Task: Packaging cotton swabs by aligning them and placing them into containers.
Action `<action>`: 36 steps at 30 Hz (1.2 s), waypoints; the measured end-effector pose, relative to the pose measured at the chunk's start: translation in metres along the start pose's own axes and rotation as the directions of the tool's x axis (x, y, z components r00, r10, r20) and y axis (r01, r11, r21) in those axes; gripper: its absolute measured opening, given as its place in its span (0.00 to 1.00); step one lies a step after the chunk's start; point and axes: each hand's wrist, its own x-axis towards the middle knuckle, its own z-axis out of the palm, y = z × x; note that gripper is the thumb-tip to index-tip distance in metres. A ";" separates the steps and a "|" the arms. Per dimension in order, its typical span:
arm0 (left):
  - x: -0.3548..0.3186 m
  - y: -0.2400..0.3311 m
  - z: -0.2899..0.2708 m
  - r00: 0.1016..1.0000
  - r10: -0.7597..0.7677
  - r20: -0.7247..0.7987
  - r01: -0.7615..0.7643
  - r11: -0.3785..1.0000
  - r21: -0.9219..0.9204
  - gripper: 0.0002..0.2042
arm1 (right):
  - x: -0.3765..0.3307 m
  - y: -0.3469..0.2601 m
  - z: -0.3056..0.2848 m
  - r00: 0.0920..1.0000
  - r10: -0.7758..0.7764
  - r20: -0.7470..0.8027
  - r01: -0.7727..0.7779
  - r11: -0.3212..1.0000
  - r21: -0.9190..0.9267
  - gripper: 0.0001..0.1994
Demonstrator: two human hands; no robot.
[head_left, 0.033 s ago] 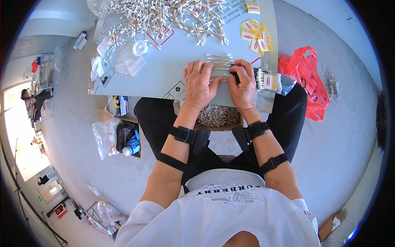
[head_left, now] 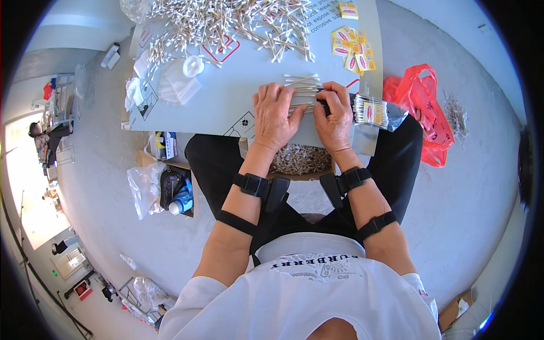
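Loose cotton swabs [head_left: 303, 97] lie side by side between my two hands at the near part of the grey table board [head_left: 226, 105]. My left hand [head_left: 274, 116] has its fingers curled over their left ends. Bent fingers of my right hand [head_left: 334, 118] press at the right ends, and a dark strip shows beneath them. Both sets of fingertips are partly hidden. Just right of my right hand rests a flat pack of cotton swabs [head_left: 372, 111] with a yellow label. A big heap of loose swabs [head_left: 209, 25] covers the far side of the board.
Yellow cards [head_left: 354, 50] lie at the far right, clear plastic bags [head_left: 179, 88] and a round white lid [head_left: 193, 66] at left. A red plastic bag [head_left: 425, 113] hangs off the right edge. Below the board, a carton holds more swabs [head_left: 300, 160]; another box [head_left: 178, 190] stands left.
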 end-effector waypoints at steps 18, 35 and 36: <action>0.005 0.002 -0.001 1.000 0.002 0.013 -0.003 1.000 0.026 0.18 | 0.000 0.001 0.001 1.000 0.017 0.000 -0.017 1.000 0.007 0.08; 0.020 -0.005 0.006 0.996 0.035 -0.076 -0.034 0.999 0.007 0.14 | 0.000 0.000 0.000 1.000 0.028 0.008 -0.028 1.000 0.009 0.08; 0.023 -0.007 0.006 0.997 0.037 -0.066 -0.035 0.999 0.030 0.13 | 0.001 0.000 0.000 1.000 0.013 0.005 -0.013 1.000 -0.002 0.07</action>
